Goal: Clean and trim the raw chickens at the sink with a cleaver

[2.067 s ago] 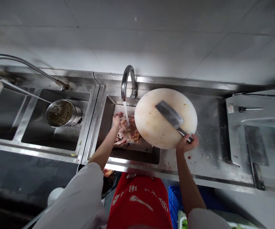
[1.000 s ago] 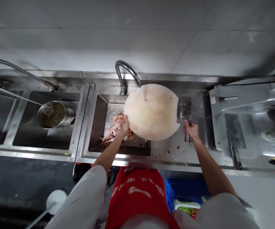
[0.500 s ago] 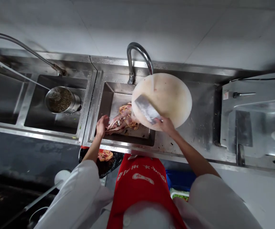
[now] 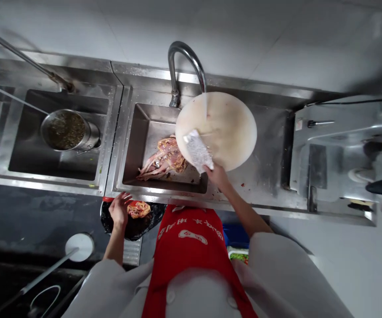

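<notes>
My right hand (image 4: 216,175) grips a cleaver (image 4: 198,151), its wet blade lying over the left part of a round white cutting board (image 4: 235,132). Water from the curved faucet (image 4: 188,49) runs onto the board. Beside the board, in the sink (image 4: 134,152), lies a plucked bird carcass (image 4: 166,157), its legs pointing left. My left hand (image 4: 119,210) is in front of the sink's edge with fingers apart and nothing in it, above a bin lined with a black bag (image 4: 147,227). Yellowish-pink meat (image 4: 138,209) sits in that bin.
A metal pot (image 4: 65,130) of cloudy liquid stands in the left sink (image 4: 58,168), a hose running into it. Metal equipment (image 4: 326,163) is at the right. A long-handled white disc (image 4: 79,247) is at the lower left, and a blue container (image 4: 237,236) below the counter.
My left hand has let go of the carcass's legs and moved down and left, out of the sink to above the bin. The cleaver has turned slightly on the board. The view has shifted.
</notes>
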`<state>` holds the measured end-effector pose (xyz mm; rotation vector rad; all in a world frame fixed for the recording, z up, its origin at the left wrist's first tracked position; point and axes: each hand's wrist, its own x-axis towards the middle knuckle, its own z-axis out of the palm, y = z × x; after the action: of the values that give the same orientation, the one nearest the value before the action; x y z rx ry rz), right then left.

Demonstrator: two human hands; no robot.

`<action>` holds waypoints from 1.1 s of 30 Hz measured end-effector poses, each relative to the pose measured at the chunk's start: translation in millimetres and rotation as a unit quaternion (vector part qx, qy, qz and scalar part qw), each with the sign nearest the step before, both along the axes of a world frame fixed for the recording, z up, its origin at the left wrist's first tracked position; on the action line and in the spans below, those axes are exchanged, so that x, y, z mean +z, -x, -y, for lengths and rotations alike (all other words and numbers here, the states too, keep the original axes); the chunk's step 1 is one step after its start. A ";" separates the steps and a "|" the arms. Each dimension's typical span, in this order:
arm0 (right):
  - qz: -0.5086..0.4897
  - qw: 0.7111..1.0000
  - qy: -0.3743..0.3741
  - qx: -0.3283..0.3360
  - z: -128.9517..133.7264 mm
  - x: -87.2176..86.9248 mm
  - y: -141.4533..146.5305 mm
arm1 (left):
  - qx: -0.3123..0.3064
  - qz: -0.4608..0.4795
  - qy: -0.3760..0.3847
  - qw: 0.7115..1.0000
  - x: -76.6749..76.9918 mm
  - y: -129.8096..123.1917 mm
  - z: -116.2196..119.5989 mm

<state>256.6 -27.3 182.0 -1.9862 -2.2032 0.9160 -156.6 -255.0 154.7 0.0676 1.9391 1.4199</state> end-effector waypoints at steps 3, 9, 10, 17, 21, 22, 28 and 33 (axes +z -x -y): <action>0.000 0.999 0.020 0.049 -15.6 5.7 17.4 | -0.050 0.001 -0.015 0.999 3.6 2.1 -12.2; 0.015 0.967 -0.005 -0.252 -96.7 11.5 -123.8 | -0.073 -0.037 0.021 0.996 8.7 8.2 18.0; 0.011 0.960 -0.002 -0.280 -111.8 12.5 -140.0 | -0.070 -0.045 0.033 0.996 8.8 7.3 26.6; -0.023 0.984 -0.006 -0.179 -158.9 13.0 -63.0 | -0.050 -0.022 0.052 0.997 7.4 -1.1 49.0; -0.046 0.995 0.039 -0.075 -151.1 16.5 -26.0 | -0.059 -0.012 0.043 0.997 5.9 3.4 39.4; -0.041 0.996 0.050 -0.062 -152.9 18.7 -32.0 | -0.061 -0.013 0.045 0.997 6.0 4.7 38.1; 0.001 0.984 0.045 -0.171 -164.0 23.6 -76.9 | -0.057 -0.011 0.059 0.997 6.2 2.0 49.4; -0.042 0.994 0.088 -0.058 -149.0 15.0 -52.0 | -0.060 0.000 0.079 0.995 -0.6 -5.5 52.2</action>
<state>308.6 121.8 197.0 -2.0792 -2.0029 1.1928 -151.1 -307.2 154.1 0.1094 2.0067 1.1847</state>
